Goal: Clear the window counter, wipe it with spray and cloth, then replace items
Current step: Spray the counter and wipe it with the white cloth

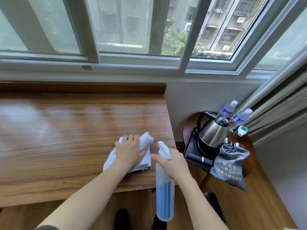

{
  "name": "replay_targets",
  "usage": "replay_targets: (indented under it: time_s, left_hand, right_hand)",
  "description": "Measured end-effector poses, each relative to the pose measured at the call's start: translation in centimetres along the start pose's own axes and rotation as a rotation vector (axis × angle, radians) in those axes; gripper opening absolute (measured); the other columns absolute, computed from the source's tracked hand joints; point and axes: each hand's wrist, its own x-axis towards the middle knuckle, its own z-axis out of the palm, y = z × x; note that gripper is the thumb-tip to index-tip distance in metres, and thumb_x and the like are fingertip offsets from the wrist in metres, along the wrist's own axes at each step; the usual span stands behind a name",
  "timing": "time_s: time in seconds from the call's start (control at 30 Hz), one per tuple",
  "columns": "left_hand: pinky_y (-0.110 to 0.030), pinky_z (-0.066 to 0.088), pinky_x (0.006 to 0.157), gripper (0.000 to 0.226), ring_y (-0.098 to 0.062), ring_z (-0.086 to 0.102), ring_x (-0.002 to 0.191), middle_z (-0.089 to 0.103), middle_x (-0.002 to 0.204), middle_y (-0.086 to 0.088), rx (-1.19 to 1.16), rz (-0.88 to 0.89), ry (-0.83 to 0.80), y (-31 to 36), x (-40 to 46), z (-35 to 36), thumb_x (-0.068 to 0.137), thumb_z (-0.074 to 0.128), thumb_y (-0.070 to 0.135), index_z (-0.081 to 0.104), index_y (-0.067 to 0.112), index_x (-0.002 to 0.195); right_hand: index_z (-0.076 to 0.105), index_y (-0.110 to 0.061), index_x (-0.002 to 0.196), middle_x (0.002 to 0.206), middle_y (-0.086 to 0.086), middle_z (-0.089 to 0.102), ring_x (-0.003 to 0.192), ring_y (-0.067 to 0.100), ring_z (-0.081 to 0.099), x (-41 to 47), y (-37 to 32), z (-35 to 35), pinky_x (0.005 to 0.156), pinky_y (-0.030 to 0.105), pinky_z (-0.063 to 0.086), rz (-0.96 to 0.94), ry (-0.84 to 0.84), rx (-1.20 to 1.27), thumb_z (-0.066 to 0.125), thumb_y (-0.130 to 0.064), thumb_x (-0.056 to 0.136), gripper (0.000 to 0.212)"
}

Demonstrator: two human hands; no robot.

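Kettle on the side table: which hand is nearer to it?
Right. The right hand grips the spray bottle at the counter's right edge, just left of the kettle. The left hand presses the cloth further left.

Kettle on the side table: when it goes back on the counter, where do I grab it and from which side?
Probably the black loop handle of the kettle. It arches off the body on the counter side, so come from the left and above. The spout points right, toward the bottles, and the hair drier bag crowds the near side.
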Motion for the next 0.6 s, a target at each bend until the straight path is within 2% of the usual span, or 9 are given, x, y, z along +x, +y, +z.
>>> replay_targets:
  time_s: [0.1, 0.3, 0.47, 0.6]
  left_hand:
    - [-0.037, 0.037, 0.055, 0.055, -0.027, 0.06, 0.073, 0.063, 0.077, 0.001, -0.029, 0.048, -0.004, 0.9, -2.5, -0.4, 0.067, 0.061, 0.068, 0.059, 0.016, 0.084]
    - [-0.037, 0.04, 0.055, 0.05, -0.027, 0.059, 0.076, 0.06, 0.078, 0.002, -0.067, 0.111, -0.065, 3.3, -9.6, -1.8, 0.067, 0.049, 0.065, 0.061, 0.019, 0.084]
    - [-0.037, 0.037, 0.054, 0.055, -0.027, 0.056, 0.075, 0.057, 0.08, 0.001, -0.098, 0.132, 0.003, 4.4, -13.7, -1.5, 0.064, 0.056, 0.066, 0.059, 0.018, 0.09]
    - [-0.036, 0.036, 0.055, 0.051, -0.027, 0.057, 0.075, 0.057, 0.079, 0.002, -0.082, 0.119, 0.036, 4.2, -12.9, -1.5, 0.07, 0.052, 0.066, 0.06, 0.019, 0.087]
  right_hand:
    - [0.061, -0.023, 0.071, 0.071, -0.005, 0.062, 0.068, 0.011, 0.056, -0.1, 0.5, -0.4, 0.059, 0.026, 0.04, -0.01, 0.007, -0.008, 0.069, -0.048, 0.083, 0.029]
    - [0.058, -0.021, 0.066, 0.066, -0.006, 0.059, 0.063, 0.01, 0.053, -0.1, 1.4, -1.6, 0.057, 0.026, 0.038, -0.023, 0.016, 0.01, 0.069, -0.053, 0.081, 0.036]
    - [0.053, -0.024, 0.063, 0.064, -0.007, 0.056, 0.062, 0.01, 0.052, 0.1, 2.1, -2.4, 0.058, 0.027, 0.039, -0.044, 0.01, 0.015, 0.069, -0.053, 0.082, 0.039]
    - [0.054, -0.026, 0.064, 0.067, -0.006, 0.058, 0.063, 0.009, 0.053, 0.4, 2.4, -3.0, 0.057, 0.025, 0.038, -0.065, 0.001, -0.004, 0.068, -0.053, 0.083, 0.036]
